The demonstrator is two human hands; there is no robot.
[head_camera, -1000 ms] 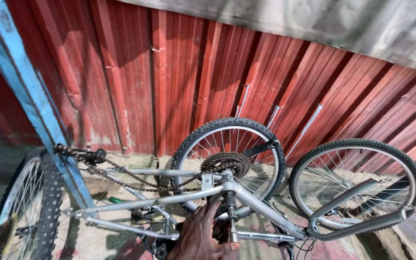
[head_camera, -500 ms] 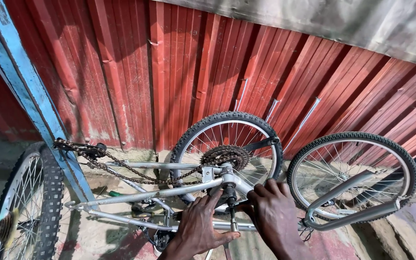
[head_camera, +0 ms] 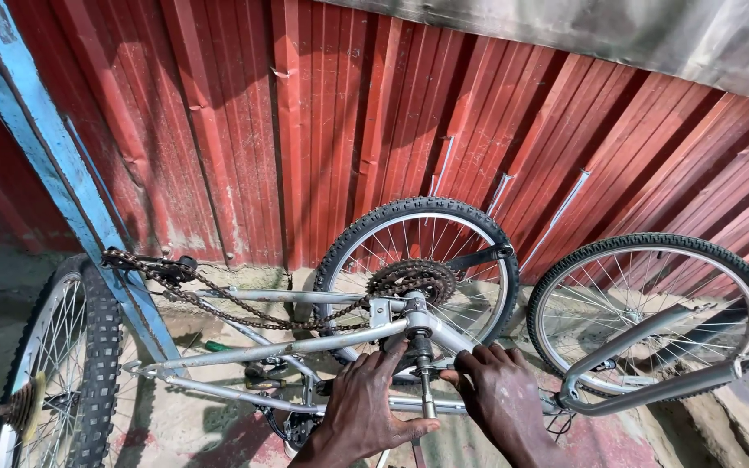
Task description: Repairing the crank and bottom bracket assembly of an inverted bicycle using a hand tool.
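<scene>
**Both hands at the bike's bottom bracket**

A silver bike frame (head_camera: pixel 305 345) lies upside down against a red corrugated wall (head_camera: pixel 357 121). The left hand (head_camera: pixel 366 407) rests on the frame near the bottom bracket, its fingers (head_camera: pixel 389 357) loosely spread over the tube and its thumb reaching toward the axle (head_camera: pixel 425 381), a short dark spindle that sticks out toward the near side. The right hand (head_camera: pixel 500 399) sits just right of the axle, its fingers (head_camera: pixel 478 357) curled down onto the frame; whether they grip anything I cannot tell. The axle stands between the two hands, at the centre near the bottom edge.

A rusty chain (head_camera: pixel 244 305) sags from the left across to the sprockets (head_camera: pixel 411 279) of the middle wheel (head_camera: pixel 418 260). Another wheel (head_camera: pixel 652 316) stands at the right, held in a grey fork (head_camera: pixel 643 394). A third, knobby wheel (head_camera: pixel 54 373) is at the near left, beside a blue post (head_camera: pixel 54 165).
</scene>
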